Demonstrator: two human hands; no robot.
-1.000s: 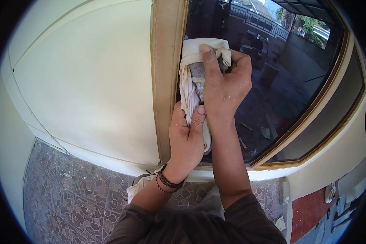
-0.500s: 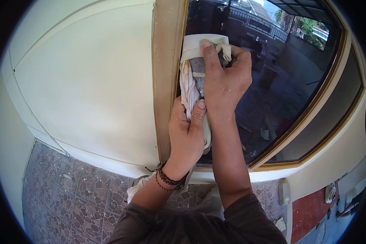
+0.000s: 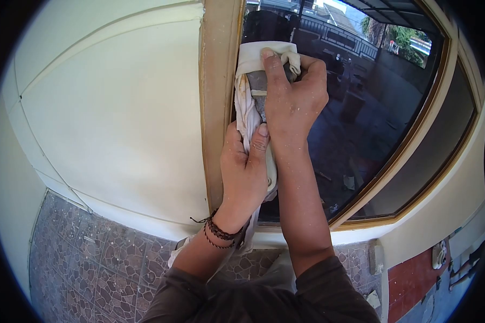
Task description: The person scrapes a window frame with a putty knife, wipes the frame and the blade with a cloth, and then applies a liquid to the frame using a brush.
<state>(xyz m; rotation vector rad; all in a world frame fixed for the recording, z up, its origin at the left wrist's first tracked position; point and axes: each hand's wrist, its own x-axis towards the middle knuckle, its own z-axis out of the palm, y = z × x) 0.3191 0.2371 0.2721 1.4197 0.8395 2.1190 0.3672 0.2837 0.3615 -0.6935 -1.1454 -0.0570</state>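
Observation:
A whitish cloth (image 3: 246, 107) is bunched lengthwise around a grey, flat object (image 3: 258, 81), and a smooth white band of fabric (image 3: 251, 57) lies across its top end. My right hand (image 3: 293, 99) pinches the band and a rolled bit of cloth between thumb and fingers. Lower down, my left hand (image 3: 243, 167) is wrapped round the bunched cloth, its thumb on the near side. Part of the grey object is hidden by my right hand. Cloth also hangs below my left hand, near the wrist with dark braided bracelets.
Behind my hands is a dark glass pane (image 3: 355, 124) with reflections, set in a wooden frame (image 3: 215, 107). A cream wall panel (image 3: 113, 118) stands at the left. Below lies a stone-patterned floor (image 3: 108, 253), with a red tiled area (image 3: 415, 277) at the lower right.
Both hands and the cloth have shifted slightly up and left in view. Their grips look the same.

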